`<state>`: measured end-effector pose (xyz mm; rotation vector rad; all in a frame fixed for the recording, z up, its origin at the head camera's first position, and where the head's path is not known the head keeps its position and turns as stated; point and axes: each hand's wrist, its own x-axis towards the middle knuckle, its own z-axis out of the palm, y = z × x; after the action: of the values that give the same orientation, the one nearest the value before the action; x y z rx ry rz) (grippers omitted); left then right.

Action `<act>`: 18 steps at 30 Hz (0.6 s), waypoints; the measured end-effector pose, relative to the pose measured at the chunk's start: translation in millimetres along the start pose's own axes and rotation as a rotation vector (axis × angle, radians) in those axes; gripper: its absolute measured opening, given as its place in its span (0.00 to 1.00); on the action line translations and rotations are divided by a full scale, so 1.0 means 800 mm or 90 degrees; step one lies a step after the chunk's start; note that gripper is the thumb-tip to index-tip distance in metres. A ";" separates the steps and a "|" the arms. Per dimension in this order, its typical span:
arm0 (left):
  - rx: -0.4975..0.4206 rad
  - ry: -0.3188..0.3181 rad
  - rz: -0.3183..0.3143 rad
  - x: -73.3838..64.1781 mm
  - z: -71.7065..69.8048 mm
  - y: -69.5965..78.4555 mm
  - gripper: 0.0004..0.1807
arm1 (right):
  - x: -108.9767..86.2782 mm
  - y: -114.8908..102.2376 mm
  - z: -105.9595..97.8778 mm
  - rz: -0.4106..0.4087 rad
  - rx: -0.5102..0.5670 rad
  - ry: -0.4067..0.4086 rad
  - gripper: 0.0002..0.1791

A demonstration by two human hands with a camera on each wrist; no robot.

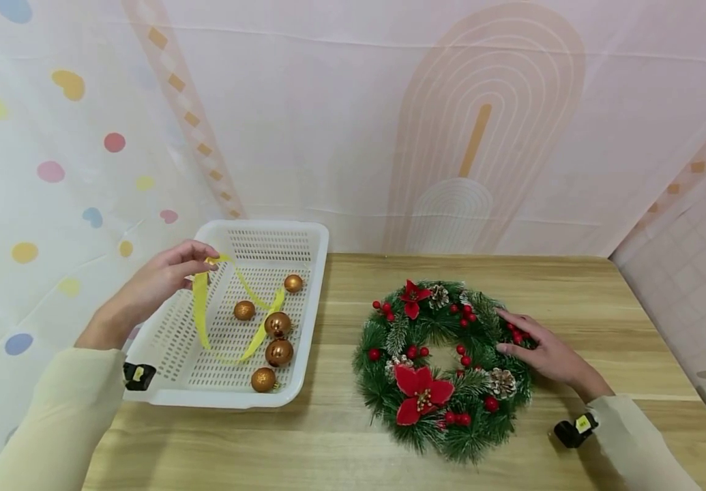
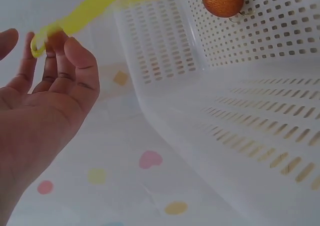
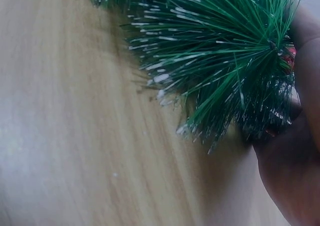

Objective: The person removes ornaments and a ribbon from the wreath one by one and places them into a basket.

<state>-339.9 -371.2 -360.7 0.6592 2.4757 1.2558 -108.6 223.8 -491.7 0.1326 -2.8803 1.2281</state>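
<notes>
In the head view, my left hand (image 1: 165, 276) pinches one end of a yellow ribbon (image 1: 200, 307) above the left side of a white plastic basket (image 1: 300, 392). The rest of the ribbon loops down inside it, beside several copper-coloured Christmas balls (image 1: 278, 352). The left wrist view shows the ribbon (image 2: 95, 8) at the fingertips. On the table lies a green Christmas wreath (image 1: 389, 402) with red flowers, berries and pine cones. My right hand (image 1: 552, 354) grips its right side, thumb and index finger on top; the other fingers are partly hidden.
The wooden table (image 1: 340, 450) meets a pale patterned cloth backdrop (image 1: 328, 136) at its back edge. The basket stands at the table's left, close to the cloth. A strip of table separates basket and wreath.
</notes>
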 end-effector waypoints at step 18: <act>0.041 0.010 0.021 -0.017 0.007 -0.005 0.27 | 0.000 -0.002 0.001 -0.017 -0.005 0.010 0.36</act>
<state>-327.1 -376.7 -366.5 0.7114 2.5368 1.2016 -108.4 222.3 -490.9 0.1603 -2.8605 1.2071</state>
